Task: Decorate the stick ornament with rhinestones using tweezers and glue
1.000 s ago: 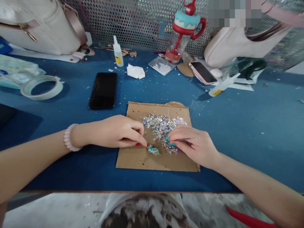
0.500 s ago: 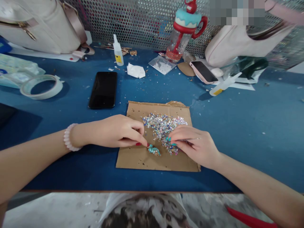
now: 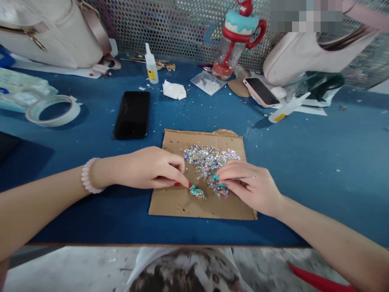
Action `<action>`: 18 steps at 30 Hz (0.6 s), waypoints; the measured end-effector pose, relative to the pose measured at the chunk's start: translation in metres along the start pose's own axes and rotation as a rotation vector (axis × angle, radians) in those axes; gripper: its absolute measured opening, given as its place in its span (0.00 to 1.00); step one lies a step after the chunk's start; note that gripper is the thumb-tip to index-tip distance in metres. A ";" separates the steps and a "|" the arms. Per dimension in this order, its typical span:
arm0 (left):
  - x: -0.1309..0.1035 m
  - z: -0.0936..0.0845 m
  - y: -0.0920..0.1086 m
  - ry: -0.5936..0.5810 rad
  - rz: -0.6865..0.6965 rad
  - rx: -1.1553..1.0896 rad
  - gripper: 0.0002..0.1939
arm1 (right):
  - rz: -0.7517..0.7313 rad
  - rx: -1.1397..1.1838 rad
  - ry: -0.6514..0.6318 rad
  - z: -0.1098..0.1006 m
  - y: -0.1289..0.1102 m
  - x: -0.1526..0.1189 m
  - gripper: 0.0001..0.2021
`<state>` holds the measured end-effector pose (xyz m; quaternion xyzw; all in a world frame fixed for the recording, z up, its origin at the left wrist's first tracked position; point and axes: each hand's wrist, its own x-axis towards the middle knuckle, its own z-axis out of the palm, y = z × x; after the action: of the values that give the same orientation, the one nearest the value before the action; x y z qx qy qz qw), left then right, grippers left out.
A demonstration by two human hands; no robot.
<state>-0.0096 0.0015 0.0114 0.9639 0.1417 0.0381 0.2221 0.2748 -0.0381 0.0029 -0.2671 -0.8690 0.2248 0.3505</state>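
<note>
On a piece of cardboard (image 3: 173,205) lies a heap of small glittering pieces (image 3: 206,158), silver, blue and pink. My left hand (image 3: 152,168) is closed in a pinch on the end of a small turquoise ornament (image 3: 197,192), which is covered in shiny bits and sits just below and left of the heap. Over the heap's lower right side, my right hand (image 3: 251,184) pinches a thin metallic tool (image 3: 243,178). Its fingertips are close to the glittering pieces, and the tool's tip is too small to make out.
Beyond the cardboard are a black phone (image 3: 132,114), a glue bottle (image 3: 151,67), crumpled tissue (image 3: 174,89) and a small plastic bag (image 3: 208,82). A tape roll (image 3: 53,111) lies left; a second glue bottle (image 3: 288,108) lies right. Bags and a red-handled cup (image 3: 234,40) stand behind.
</note>
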 end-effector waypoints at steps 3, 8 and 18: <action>0.000 0.000 0.000 -0.004 -0.003 0.001 0.16 | -0.002 0.001 0.002 0.000 0.000 0.000 0.06; -0.001 0.000 0.000 0.001 -0.003 0.006 0.16 | -0.001 0.005 0.002 0.001 0.000 0.000 0.06; 0.001 -0.002 0.002 0.003 0.003 0.004 0.16 | -0.017 0.076 0.008 0.002 -0.001 0.001 0.05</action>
<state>-0.0088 0.0010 0.0137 0.9645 0.1405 0.0398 0.2200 0.2730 -0.0385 0.0025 -0.2473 -0.8607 0.2535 0.3658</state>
